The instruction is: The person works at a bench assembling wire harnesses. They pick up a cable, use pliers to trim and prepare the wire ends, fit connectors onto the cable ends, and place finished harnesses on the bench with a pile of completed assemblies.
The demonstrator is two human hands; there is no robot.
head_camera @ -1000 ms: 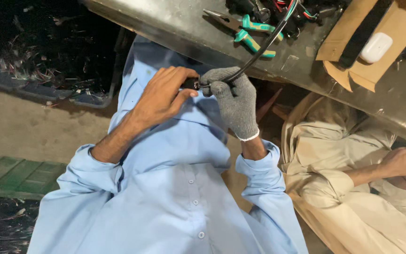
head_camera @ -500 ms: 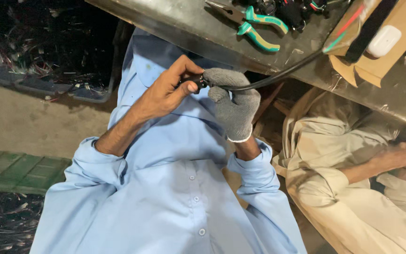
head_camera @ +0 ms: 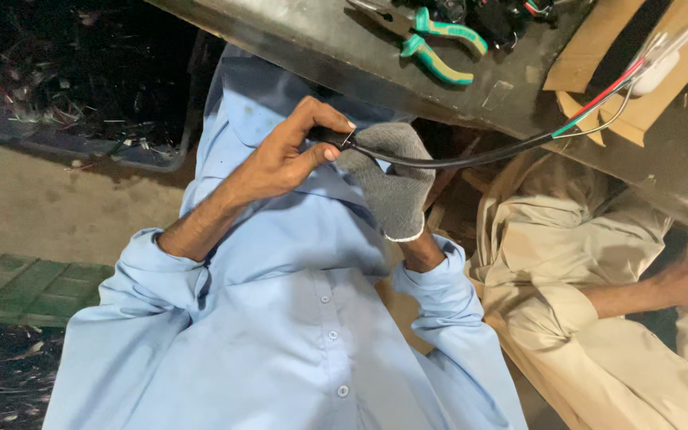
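**Both hands on black cable, below bench edge**

Left hand (head_camera: 284, 155), bare, fingers curled shut around the black cable (head_camera: 455, 159) at its near end. Right hand (head_camera: 388, 179), in grey knit glove, closed on the same cable just beside it. Cable runs out to the right; red, green and white wires (head_camera: 607, 103) splay from its far end over the metal bench (head_camera: 519, 87). Green-handled pliers (head_camera: 439, 48) lie farther back.

A grey knitted glove with a white cuff (head_camera: 390, 185) grips a black sheathed cable (head_camera: 455, 158) ending in red, green and white inner wires (head_camera: 605, 103); teal-handled pliers (head_camera: 438, 49) lie on the dull grey metal table (head_camera: 296, 40) above a pale blue buttoned shirt (head_camera: 280, 318).
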